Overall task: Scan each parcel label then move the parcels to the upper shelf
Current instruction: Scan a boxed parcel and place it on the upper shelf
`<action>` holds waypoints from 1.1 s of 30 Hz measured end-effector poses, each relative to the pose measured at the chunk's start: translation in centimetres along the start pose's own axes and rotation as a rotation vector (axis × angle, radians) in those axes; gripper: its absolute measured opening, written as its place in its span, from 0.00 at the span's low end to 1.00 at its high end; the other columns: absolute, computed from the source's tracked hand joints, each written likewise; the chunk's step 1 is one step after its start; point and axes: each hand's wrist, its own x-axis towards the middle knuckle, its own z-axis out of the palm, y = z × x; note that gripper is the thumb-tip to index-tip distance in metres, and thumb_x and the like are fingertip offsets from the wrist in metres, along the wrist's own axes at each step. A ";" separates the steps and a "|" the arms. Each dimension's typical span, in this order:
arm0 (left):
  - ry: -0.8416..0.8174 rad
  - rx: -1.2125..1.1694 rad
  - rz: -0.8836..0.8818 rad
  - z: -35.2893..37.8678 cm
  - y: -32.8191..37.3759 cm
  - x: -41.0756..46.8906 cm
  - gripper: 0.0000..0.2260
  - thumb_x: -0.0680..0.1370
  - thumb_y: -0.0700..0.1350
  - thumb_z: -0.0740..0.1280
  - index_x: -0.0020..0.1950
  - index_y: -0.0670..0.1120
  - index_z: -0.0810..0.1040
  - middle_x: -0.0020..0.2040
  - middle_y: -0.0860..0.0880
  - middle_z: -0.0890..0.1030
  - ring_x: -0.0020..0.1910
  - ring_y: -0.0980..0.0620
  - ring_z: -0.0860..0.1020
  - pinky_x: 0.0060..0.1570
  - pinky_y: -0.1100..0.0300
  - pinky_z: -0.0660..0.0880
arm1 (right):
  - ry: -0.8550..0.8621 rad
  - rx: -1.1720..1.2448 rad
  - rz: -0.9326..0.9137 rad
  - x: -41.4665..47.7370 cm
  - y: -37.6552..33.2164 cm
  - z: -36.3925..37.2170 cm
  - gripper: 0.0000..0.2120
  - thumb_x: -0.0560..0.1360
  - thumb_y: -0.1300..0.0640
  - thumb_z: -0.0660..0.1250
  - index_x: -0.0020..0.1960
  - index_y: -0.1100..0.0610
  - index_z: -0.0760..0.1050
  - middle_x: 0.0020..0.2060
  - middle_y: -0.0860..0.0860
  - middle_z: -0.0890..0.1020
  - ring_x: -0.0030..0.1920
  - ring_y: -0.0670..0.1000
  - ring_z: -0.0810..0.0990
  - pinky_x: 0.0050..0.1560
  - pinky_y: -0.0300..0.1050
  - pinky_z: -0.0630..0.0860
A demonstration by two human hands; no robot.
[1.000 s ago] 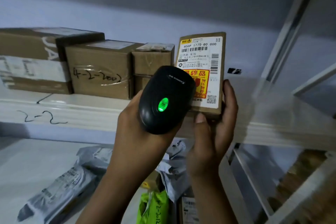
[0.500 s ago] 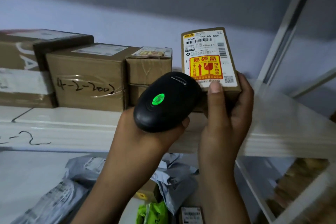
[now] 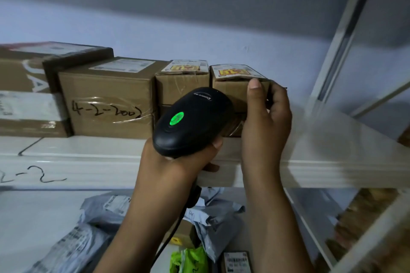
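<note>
My right hand [image 3: 265, 126] grips a small brown parcel [image 3: 233, 86] that rests on the upper shelf [image 3: 88, 162], its label with a red-and-yellow sticker facing up. It stands right beside another small box [image 3: 182, 86] with the same kind of sticker. My left hand [image 3: 177, 168] holds a black barcode scanner [image 3: 190, 122] with a green light lit, in front of both small boxes. Left of them sit a carton marked "4-2-2002" [image 3: 106, 104] and a larger taped carton [image 3: 26, 95].
On the lower shelf lie grey poly mailers [image 3: 88, 246], a green bag [image 3: 188, 259], a small brown box [image 3: 184, 235] and a labelled packet [image 3: 237, 261]. A white upright and diagonal braces [image 3: 341, 35] frame the shelf on the right. "2-2" is written on the shelf's front edge.
My right hand has tipped the small parcel from upright to flat and set it down on the upper shelf beside the other small box. The scanner has stayed in my left hand.
</note>
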 end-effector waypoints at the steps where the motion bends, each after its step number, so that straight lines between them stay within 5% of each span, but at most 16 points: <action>1: 0.003 0.016 0.009 0.1 -0.3 0.0 0.19 0.75 0.39 0.77 0.38 0.66 0.85 0.44 0.47 0.87 0.37 0.55 0.86 0.34 0.66 0.79 | -0.011 -0.004 0.009 0.0 0.1 0.0 0.21 0.76 0.35 0.63 0.60 0.47 0.79 0.54 0.46 0.83 0.58 0.50 0.81 0.53 0.48 0.81; 6: 0.121 0.025 -0.016 0.2 -0.7 -0.6 0.13 0.67 0.49 0.75 0.45 0.68 0.84 0.41 0.44 0.87 0.38 0.47 0.86 0.43 0.45 0.82 | -0.005 0.000 0.005 0.2 0.5 -0.1 0.13 0.81 0.42 0.64 0.56 0.50 0.80 0.48 0.45 0.84 0.51 0.44 0.82 0.48 0.42 0.79; 12: 0.154 0.007 0.016 0.5 -0.5 -0.3 0.16 0.68 0.46 0.76 0.45 0.69 0.85 0.45 0.45 0.87 0.43 0.44 0.86 0.40 0.51 0.83 | 0.008 -0.065 -0.024 0.6 0.9 0.2 0.17 0.81 0.41 0.63 0.57 0.51 0.81 0.49 0.45 0.84 0.52 0.45 0.82 0.48 0.40 0.78; 17: 0.157 0.014 0.015 0.5 -0.7 -0.1 0.20 0.73 0.39 0.78 0.43 0.69 0.85 0.45 0.46 0.88 0.46 0.45 0.87 0.42 0.49 0.83 | 0.021 -0.090 -0.040 0.7 1.2 0.2 0.26 0.76 0.35 0.62 0.63 0.53 0.80 0.55 0.48 0.84 0.58 0.49 0.81 0.57 0.48 0.80; 20: 0.163 0.002 -0.021 0.5 -0.8 -0.1 0.16 0.75 0.37 0.76 0.45 0.60 0.87 0.45 0.47 0.88 0.46 0.46 0.87 0.41 0.52 0.83 | 0.020 -0.107 -0.052 0.4 1.2 0.2 0.33 0.73 0.31 0.61 0.66 0.54 0.78 0.59 0.50 0.83 0.61 0.51 0.79 0.59 0.47 0.78; 33: 0.184 -0.058 -0.103 0.2 -0.8 -0.1 0.09 0.77 0.37 0.73 0.56 0.46 0.82 0.43 0.43 0.87 0.44 0.41 0.87 0.41 0.53 0.83 | 0.101 -0.224 -0.023 -0.4 0.5 -0.1 0.20 0.82 0.45 0.64 0.66 0.58 0.76 0.62 0.54 0.80 0.63 0.55 0.76 0.53 0.41 0.67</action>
